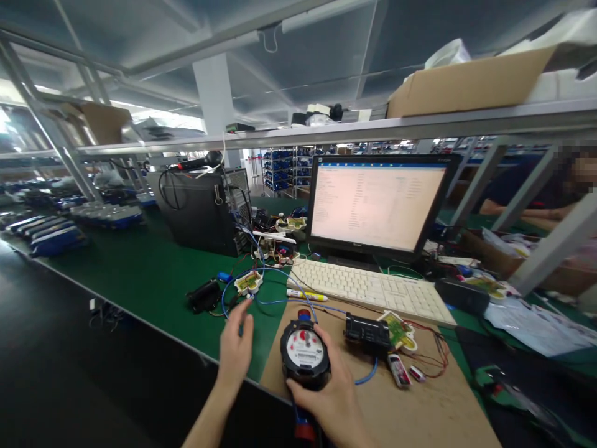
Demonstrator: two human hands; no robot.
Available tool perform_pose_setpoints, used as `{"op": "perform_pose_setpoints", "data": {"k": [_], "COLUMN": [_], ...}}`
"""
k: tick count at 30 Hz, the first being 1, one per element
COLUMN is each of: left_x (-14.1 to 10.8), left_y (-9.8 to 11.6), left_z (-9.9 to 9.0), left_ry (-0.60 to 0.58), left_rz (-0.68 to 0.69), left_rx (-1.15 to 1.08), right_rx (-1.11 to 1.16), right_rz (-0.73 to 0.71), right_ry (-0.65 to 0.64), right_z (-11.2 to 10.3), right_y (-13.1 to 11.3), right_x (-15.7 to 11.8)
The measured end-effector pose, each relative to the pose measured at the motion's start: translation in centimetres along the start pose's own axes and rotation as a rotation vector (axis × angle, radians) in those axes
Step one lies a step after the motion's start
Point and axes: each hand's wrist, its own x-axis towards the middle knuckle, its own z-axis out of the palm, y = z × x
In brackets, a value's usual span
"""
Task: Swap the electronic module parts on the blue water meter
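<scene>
My right hand grips a water meter with a black round collar, a white dial face and a blue body with red ends. Thumb and fingers wrap its right and lower side, and the dial faces up. It is over the near edge of a brown board. To its left, my left hand is open, fingers stretched forward and thumb apart, holding nothing. Just beyond those fingertips are a blue cable and a small circuit board in a pale housing. A black cylindrical part lies farther left.
A black module, a wired circuit board and a small pink-and-white device lie on the brown board. Behind are a yellow marker, keyboard, monitor and computer case. A person's arm shows at right.
</scene>
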Motion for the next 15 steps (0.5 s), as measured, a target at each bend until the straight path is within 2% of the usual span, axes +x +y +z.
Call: {"op": "perform_pose_setpoints", "data": {"k": [2, 5, 7, 11, 15], "left_x": [3.8, 9.6, 12.5, 16.6, 19.2], "left_y": [-2.2, -5.2, -6.1, -5.5, -4.0], "left_z": [-1.5, -3.3, -3.8, -2.6, -1.4], "left_ry": [0.084, 0.008, -0.060, -0.155, -0.256], "left_rz": [-0.011, -0.029, -0.016, -0.008, -0.069], "left_rx": [0.173, 0.362, 0.418, 0.441, 0.379], "right_rx": [0.000, 0.020, 0.052, 0.045, -0.011], "right_rz": [0.000, -0.016, -0.008, 0.027, -0.045], "right_ry": [0.000, 0.009, 0.012, -0.033, 0.016], "right_z": [0.2, 0.4, 0.5, 0.0, -2.2], "right_y": [0.1, 0.6, 1.0, 1.3, 1.6], "right_x": [-0.1, -0.3, -0.5, -1.2, -3.1]}}
